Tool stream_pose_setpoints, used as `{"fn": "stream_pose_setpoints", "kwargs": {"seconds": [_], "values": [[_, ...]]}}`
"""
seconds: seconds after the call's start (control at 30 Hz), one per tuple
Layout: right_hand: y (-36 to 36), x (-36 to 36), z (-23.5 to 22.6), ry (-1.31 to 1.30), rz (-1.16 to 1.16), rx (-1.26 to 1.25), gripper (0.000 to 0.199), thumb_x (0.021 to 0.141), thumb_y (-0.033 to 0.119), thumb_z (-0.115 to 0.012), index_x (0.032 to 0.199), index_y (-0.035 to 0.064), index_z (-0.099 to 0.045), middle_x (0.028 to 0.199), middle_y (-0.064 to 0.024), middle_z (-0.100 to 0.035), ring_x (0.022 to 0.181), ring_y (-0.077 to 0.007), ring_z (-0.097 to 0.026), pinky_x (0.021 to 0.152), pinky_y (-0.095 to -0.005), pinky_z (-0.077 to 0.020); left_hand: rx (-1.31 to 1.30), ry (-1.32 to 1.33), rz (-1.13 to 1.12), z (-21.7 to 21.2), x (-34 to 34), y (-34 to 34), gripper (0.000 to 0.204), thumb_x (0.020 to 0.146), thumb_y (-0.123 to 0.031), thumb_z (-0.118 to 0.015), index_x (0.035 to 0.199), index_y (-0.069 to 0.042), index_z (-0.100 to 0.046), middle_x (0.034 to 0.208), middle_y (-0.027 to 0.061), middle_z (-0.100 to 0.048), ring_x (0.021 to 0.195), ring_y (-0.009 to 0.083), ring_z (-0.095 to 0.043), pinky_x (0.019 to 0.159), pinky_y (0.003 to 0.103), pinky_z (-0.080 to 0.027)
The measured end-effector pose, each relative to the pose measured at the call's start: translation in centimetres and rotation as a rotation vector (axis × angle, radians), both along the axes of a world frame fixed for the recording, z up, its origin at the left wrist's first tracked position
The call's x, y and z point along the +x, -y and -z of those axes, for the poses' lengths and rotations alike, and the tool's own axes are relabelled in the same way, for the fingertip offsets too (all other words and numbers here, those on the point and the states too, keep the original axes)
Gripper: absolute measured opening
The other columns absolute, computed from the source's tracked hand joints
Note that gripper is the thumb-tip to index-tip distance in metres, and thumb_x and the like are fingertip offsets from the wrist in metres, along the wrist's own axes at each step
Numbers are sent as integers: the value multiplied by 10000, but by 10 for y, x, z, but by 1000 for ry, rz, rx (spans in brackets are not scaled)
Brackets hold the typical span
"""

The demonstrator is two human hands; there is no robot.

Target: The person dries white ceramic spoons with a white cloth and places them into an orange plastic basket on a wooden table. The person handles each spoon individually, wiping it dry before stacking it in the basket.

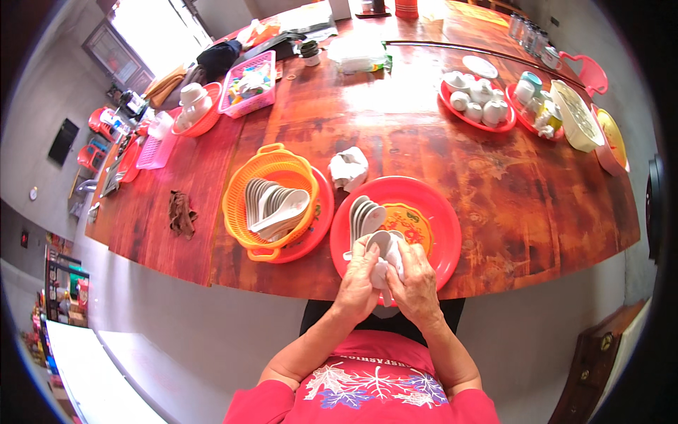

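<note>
1. The left hand (359,279) and the right hand (413,283) were close together, just over the near edge of the red plate (441,226). They looked to be touching each other.

2. Both hands were wrapped around one white spoon (381,244) and a white cloth (385,272). The fingers were pressed shut on them, not spread out. The cloth sat between the palms, and I think it was there so the spoon could be rubbed.

3. The bowl end of the spoon stuck up above the fingers. The rest of it was hidden in the cloth and the hands, so the grip was on the lower part.

4. On the red plate, just past the hands, lay a small row of white spoons (364,215). They leaned on each other. They were near, likely so they were easy to reach.

5. To the left stood an orange basket (240,212) on another red plate. It held a pile of white spoons (275,205). It was beside the left hand but not touching it.

6. A crumpled white cloth (348,168) lay on the wooden table (494,184), between the basket and the red plate.

7. Far off on the right sat a red tray of small white cups (477,99). A brown rag (181,212) lay well away on the left.
</note>
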State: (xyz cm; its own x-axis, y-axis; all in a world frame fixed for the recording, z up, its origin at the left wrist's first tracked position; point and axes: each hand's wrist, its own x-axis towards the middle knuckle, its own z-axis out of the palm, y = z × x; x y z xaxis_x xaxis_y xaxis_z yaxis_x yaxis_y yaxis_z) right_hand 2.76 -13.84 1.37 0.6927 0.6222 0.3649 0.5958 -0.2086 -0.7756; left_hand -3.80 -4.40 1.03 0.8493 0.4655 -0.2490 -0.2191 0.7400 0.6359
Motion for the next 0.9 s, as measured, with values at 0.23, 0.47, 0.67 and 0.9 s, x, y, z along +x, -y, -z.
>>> {"fn": "stream_pose_setpoints", "kwargs": {"seconds": [0.23,0.47,0.67,0.9], "values": [[9,-16,-8,-96,-156,-129,314,785,74,-583,1080,-26,-545,866,-196,-539,780,-368,-569,693,-424,-460,296,-43,-156,4,4,-9,236,956,-160,-515,1163,-82,-435,1040,12,-528,937,75,-502,796,233,-441],[32,-15,-3,-323,-452,-61,287,790,81,-608,1068,9,-592,843,-166,-579,755,-315,-594,677,-375,-472,921,-181,-339,-24,-12,-86,151,953,-106,-496,1083,-33,-520,969,2,-552,871,84,-514,784,232,-439],[37,-14,-1,-379,-433,-22,310,788,56,-598,1092,-7,-587,865,-162,-591,775,-294,-600,711,-352,-477,1314,-540,-289,-38,-22,-166,141,878,-8,-567,1017,1,-547,897,46,-616,819,101,-586,738,249,-475],[46,-14,-5,-443,-407,-55,317,791,57,-602,1100,-12,-586,894,-157,-600,799,-285,-608,735,-343,-479,1473,-723,-87,-10,-24,-222,92,817,-46,-650,894,5,-657,798,54,-671,732,93,-611,670,247,-485]]}}
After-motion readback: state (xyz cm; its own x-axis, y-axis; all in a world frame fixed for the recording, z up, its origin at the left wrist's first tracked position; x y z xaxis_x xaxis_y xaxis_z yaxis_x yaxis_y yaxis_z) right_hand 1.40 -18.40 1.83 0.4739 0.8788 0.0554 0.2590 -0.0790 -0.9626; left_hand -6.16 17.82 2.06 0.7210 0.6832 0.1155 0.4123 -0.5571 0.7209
